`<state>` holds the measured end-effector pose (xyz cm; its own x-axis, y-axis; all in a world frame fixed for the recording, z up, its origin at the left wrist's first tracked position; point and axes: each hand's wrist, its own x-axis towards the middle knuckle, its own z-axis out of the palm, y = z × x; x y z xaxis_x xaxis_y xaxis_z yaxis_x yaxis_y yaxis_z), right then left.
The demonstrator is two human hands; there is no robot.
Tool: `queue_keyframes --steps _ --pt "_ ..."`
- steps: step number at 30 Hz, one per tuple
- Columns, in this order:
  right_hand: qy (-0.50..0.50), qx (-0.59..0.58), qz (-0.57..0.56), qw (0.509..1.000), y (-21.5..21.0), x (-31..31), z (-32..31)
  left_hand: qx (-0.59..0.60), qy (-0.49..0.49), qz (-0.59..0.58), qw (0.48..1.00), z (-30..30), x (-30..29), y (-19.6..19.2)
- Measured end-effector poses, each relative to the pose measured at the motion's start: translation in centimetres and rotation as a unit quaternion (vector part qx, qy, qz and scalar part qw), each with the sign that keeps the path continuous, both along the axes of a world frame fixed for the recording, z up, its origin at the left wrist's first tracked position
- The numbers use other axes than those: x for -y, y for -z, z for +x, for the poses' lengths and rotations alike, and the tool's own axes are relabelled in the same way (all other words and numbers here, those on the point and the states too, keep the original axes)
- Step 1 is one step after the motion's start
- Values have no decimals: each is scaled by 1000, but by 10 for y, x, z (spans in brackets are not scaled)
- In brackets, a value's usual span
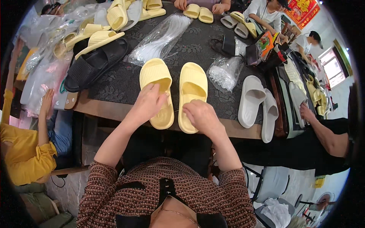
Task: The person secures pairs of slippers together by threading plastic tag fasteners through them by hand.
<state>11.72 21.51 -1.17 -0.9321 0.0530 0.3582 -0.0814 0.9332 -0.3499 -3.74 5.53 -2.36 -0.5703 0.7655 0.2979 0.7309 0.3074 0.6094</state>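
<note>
Head view: two yellow slippers lie side by side at the near table [114, 106] edge, toes pointing away, long axes running front to back. Left hand [149, 102] rests loosely curled on the left slipper [156, 74]; right hand [200, 115] covers the right slipper's [193, 81] heel. Pair looks aligned; no bag on it yet.

Dark patterned cloth [213, 41] covers wooden table [114, 108]. Bright window [334, 68] at right wall; pale tiled floor [300, 186] below.
</note>
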Motion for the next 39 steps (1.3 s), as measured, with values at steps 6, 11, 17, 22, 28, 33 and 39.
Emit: queue_keyframes --steps 6,11,17,22,28,33,39 --pt "5 31 -10 999 3 -8 -15 -88 -54 -90 991 1 -27 17" --pt "23 34 -6 999 6 -12 -19 -38 -53 -142 988 -12 -46 14" --pt "105 -30 22 994 17 -21 -19 72 -25 -179 981 -19 -62 -1" --pt "109 -66 -62 990 10 -35 -12 59 3 -211 976 -18 -63 0" --pt "228 -140 -147 952 33 -69 -10 70 14 -200 977 -8 -72 -2" --pt "206 -121 -208 949 51 -78 -23 90 23 -160 983 -5 -76 3" --pt "173 -48 -272 945 37 -82 -22 66 35 -155 985 0 -55 6"
